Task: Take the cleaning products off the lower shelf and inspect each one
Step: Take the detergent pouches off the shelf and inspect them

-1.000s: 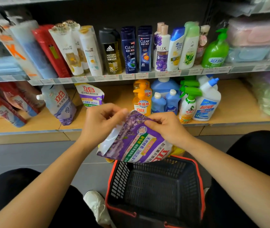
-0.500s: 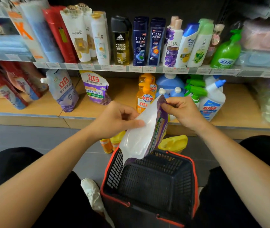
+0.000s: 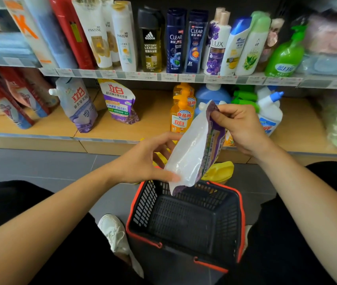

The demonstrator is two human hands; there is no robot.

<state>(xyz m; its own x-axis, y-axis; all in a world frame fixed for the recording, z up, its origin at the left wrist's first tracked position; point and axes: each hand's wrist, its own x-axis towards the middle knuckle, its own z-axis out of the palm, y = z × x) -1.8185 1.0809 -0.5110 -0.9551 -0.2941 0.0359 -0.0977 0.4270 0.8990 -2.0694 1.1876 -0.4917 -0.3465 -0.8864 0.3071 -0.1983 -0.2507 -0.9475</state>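
pouch now white back up (prev. print side)

I see 2 shelves ahead: an upper shelf edged with a strip of price labels, and a lower shelf of pale wood with a metal front trim. A dark back panel stands behind them. The floor is grey tile with thin seams, evenly lit.
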